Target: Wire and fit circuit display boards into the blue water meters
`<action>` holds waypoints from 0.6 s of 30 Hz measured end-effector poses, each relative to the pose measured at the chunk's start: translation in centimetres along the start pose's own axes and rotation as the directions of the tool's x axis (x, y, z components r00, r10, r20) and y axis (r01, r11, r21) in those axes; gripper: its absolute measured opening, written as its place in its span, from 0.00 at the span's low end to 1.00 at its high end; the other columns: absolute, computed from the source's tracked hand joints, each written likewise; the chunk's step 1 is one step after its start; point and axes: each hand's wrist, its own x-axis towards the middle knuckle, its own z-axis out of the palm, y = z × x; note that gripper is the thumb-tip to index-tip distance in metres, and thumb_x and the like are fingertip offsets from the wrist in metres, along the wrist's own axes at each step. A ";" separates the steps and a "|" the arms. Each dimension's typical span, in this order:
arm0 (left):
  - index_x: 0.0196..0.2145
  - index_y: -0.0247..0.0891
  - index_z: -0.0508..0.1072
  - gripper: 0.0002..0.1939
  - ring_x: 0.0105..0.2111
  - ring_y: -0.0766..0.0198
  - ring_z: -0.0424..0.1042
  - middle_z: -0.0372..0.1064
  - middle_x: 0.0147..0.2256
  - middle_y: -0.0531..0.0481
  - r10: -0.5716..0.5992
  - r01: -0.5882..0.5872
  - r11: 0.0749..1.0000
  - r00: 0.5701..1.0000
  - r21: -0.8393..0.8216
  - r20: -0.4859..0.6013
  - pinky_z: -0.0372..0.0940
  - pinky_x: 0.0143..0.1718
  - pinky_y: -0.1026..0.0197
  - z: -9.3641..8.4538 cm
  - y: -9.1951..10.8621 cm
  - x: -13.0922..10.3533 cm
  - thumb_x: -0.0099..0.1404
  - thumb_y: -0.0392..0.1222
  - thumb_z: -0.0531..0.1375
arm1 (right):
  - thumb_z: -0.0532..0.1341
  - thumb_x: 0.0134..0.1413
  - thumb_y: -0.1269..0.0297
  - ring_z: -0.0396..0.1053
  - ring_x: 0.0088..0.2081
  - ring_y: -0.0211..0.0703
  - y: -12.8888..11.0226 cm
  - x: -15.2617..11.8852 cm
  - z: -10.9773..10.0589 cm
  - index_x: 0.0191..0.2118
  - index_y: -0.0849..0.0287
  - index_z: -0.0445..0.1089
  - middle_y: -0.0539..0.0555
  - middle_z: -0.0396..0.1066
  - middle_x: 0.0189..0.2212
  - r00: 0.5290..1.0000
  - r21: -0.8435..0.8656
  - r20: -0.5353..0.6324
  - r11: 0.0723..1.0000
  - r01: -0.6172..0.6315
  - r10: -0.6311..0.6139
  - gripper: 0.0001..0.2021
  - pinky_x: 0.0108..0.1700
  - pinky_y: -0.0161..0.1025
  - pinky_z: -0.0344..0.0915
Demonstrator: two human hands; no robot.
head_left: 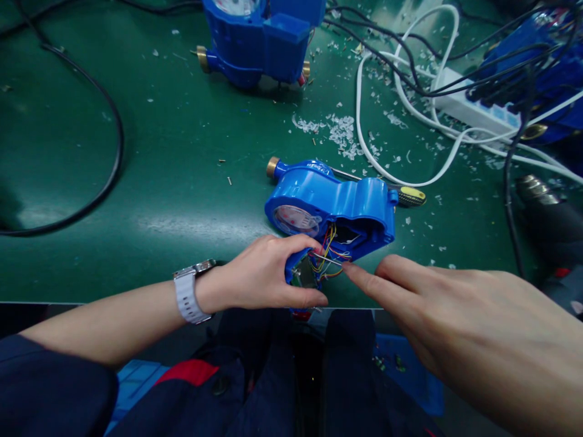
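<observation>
A blue water meter (337, 194) lies on the green table with its side compartment open. Red, yellow and white wires (331, 243) run from it to a small blue cover with a circuit board (306, 274). Around that cover my left hand (262, 273) is wrapped, thumb on the near side, at the table's front edge. My right hand (405, 291) holds a thin metal tool (327, 259), its index finger stretched along it; the tip reaches the wires beside the board. The tool's handle is hidden by the hand. Behind the meter lies a screwdriver with a yellow and black handle (411, 196).
Another blue meter (259, 45) stands at the back. A white power strip (478, 106) with white and black cables is at the right, near a dark tool (551, 212). Clear plastic scraps (344, 135) and small screws (229, 181) are scattered about. A black cable (119, 139) loops at the left.
</observation>
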 end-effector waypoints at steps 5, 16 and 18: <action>0.48 0.36 0.72 0.24 0.34 0.58 0.77 0.78 0.37 0.47 -0.023 0.023 1.000 1.000 0.022 -0.007 0.68 0.37 0.60 0.2 0.2 0.0 0.55 0.49 0.65 | 0.56 0.44 0.77 0.64 0.16 0.45 -1.6 0.3 0.0 0.37 0.61 0.75 0.55 0.68 0.21 0.998 -0.146 -0.035 0.988 0.049 -0.055 0.15 0.15 0.38 0.49; 0.48 0.36 0.72 0.22 0.24 0.62 0.73 0.76 0.27 0.51 -0.046 0.046 0.995 0.999 0.092 -0.007 0.61 0.25 0.65 0.3 0.4 0.0 0.55 0.44 0.61 | 0.59 0.36 0.77 0.60 0.12 0.37 -0.4 0.8 -0.8 0.36 0.59 0.75 0.52 0.70 0.22 0.997 -0.052 -0.014 0.996 0.078 -0.078 0.17 0.15 0.37 0.44; 0.47 0.36 0.72 0.22 0.24 0.62 0.73 0.76 0.28 0.50 -0.042 0.042 0.996 0.999 0.082 -0.006 0.62 0.25 0.64 0.2 0.4 -0.1 0.55 0.44 0.61 | 0.59 0.38 0.77 0.61 0.12 0.37 -0.2 0.7 -0.6 0.40 0.59 0.74 0.52 0.71 0.22 0.999 -0.044 -0.006 0.998 0.048 -0.048 0.19 0.15 0.37 0.44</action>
